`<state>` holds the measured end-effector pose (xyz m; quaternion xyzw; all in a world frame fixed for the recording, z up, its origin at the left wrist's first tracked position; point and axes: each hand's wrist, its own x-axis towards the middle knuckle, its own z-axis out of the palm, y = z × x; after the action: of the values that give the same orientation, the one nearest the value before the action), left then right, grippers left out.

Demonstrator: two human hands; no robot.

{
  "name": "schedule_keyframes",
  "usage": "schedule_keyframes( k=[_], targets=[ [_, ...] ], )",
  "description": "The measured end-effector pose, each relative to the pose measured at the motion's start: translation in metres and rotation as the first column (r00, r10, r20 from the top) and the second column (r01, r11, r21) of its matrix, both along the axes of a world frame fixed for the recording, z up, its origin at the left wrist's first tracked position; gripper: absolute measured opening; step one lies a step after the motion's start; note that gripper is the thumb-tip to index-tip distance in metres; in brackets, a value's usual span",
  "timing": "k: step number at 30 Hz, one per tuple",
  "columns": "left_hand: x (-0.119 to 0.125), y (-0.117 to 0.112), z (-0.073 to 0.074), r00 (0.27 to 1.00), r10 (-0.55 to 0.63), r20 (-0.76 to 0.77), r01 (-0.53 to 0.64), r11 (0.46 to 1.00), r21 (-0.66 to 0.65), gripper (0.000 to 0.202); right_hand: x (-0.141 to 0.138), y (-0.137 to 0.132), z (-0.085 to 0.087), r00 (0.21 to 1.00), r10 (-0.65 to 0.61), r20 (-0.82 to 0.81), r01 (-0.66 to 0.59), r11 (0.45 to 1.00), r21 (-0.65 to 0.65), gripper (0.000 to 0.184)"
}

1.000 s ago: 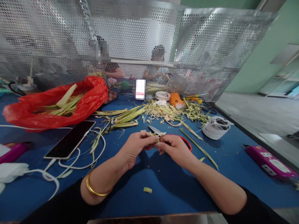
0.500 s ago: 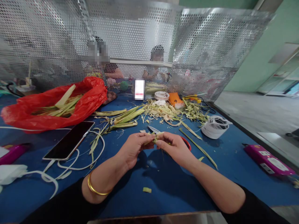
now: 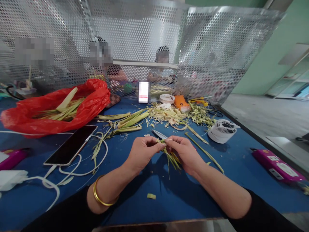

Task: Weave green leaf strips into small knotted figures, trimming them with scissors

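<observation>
Over the middle of the blue table [image 3: 135,206], my left hand [image 3: 142,153] and my right hand [image 3: 183,151] meet at the fingertips. Both are closed on a small bunch of green plant strips [image 3: 173,160], whose loose ends fan down between them. The upper end is pinched and partly hidden by my fingers. Just beyond my hands lies a pair of scissors [image 3: 158,134]; its blades show, and my right hand covers most of the handle. A long green stalk [image 3: 205,151] rests to the right of my right hand. A small pale scrap [image 3: 151,196] lies nearer me.
A red plastic bag [image 3: 96,96] holding stalks stands at left, beside a phone [image 3: 72,145] with a looped white cable [image 3: 106,158]. Husk shreds [image 3: 166,112] are heaped at the back. A white spool [image 3: 221,131] and purple packet [image 3: 277,165] are at right. People sit behind a perforated screen [image 3: 135,35].
My left hand's thumb has shifted right over the bunch, and my right hand has turned slightly. More strips now show hanging below my fingers, and the scissors' red handle is more covered.
</observation>
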<state>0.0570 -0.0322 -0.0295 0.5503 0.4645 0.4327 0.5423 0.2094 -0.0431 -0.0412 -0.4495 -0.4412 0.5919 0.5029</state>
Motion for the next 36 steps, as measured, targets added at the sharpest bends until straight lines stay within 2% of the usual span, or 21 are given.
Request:
schedule_keyframes(
  k=[4, 7, 11, 14, 19, 25, 33, 36],
  targets=[
    [-0.0026, 0.0022, -0.0009, 1.000, 0.025, 0.017, -0.024, 0.997, -0.073, 0.026, -0.0011, -0.0012, 0.0025, 0.999, 0.042, -0.001, -0.042, 0.998, 0.038, 0.026],
    [-0.0047, 0.0029, 0.0001, 0.996, -0.005, 0.090, 0.020, 0.985, -0.173, 0.035, -0.0013, -0.0020, 0.0039, 0.997, 0.074, 0.012, -0.075, 0.995, 0.060, 0.026],
    [-0.0057, 0.0021, 0.0018, 0.979, -0.044, 0.199, 0.094, 0.964, -0.249, 0.051, 0.0003, -0.0013, 0.0027, 1.000, 0.031, 0.002, -0.031, 0.996, 0.081, 0.021],
    [-0.0051, 0.0008, 0.0019, 0.978, -0.063, 0.199, 0.104, 0.974, -0.203, 0.041, 0.0011, -0.0001, 0.0012, 1.000, 0.013, -0.015, -0.011, 0.997, 0.081, 0.020],
    [-0.0026, -0.0004, 0.0004, 0.996, 0.060, 0.073, -0.055, 0.995, -0.079, 0.016, 0.0007, 0.0006, 0.0014, 0.999, -0.019, -0.032, 0.020, 0.999, 0.039, 0.022],
    [-0.0013, -0.0010, -0.0001, 0.987, 0.033, 0.157, -0.001, 0.980, -0.201, 0.016, 0.0010, -0.0001, 0.0027, 0.997, -0.011, -0.083, 0.011, 1.000, -0.004, 0.020],
    [-0.0036, 0.0000, -0.0040, 0.957, -0.010, 0.290, 0.125, 0.915, -0.384, 0.022, -0.0011, -0.0023, 0.0018, 0.988, 0.003, -0.156, -0.011, 0.998, -0.055, 0.023],
    [-0.0031, 0.0000, -0.0031, 0.954, -0.022, 0.298, 0.146, 0.906, -0.398, 0.026, -0.0007, -0.0016, 0.0019, 0.988, -0.019, -0.155, 0.012, 0.999, -0.052, 0.024]
  ],
)
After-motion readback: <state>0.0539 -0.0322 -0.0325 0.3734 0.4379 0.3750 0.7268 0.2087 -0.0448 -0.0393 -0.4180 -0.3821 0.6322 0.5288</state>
